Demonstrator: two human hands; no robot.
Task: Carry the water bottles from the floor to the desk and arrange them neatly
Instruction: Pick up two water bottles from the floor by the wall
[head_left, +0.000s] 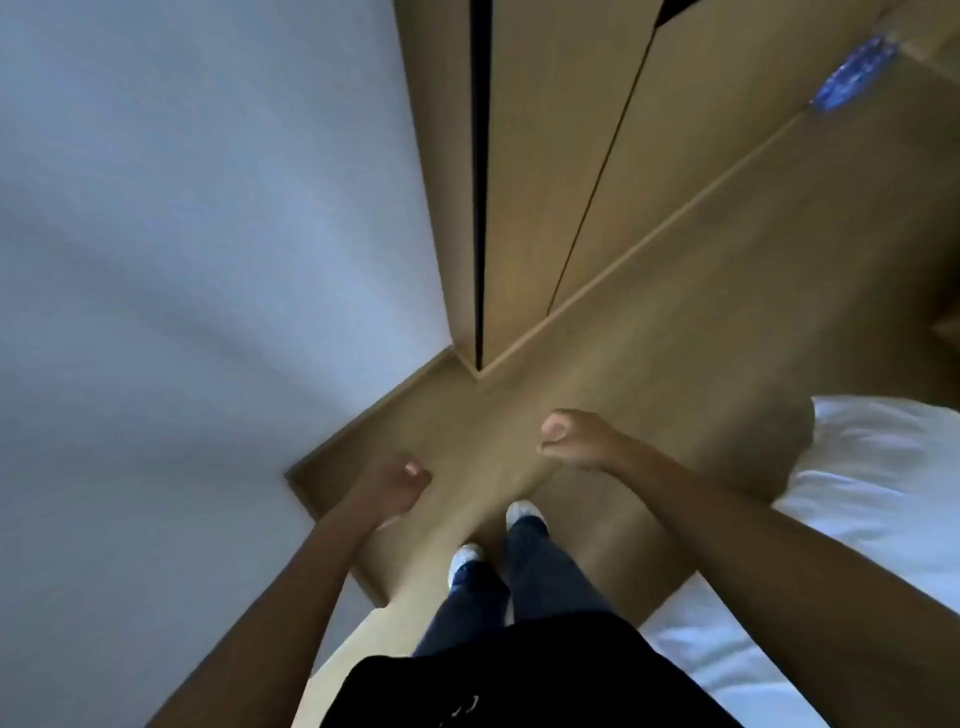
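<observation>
In the head view, the person is standing on a wooden floor (597, 374), both arms reaching forward and down. The left hand (397, 486) is curling its fingers loosely and holding nothing; the right hand (569, 441) is curling into a loose fist, also holding nothing. A blurred blue pack of water bottles (852, 73) is lying on the floor at 1 o'clock, well apart from both hands. A white wall (182, 234) is closing off the 9 to 11 o'clock side, its baseboard (363, 415) edging the floor. A wooden wardrobe (545, 156) is standing at 12 o'clock. A white bed (872, 493) is bordering the floor at 4 o'clock, leaving an open strip of floor running toward the bottles. White shoes (524, 514) are showing below.
</observation>
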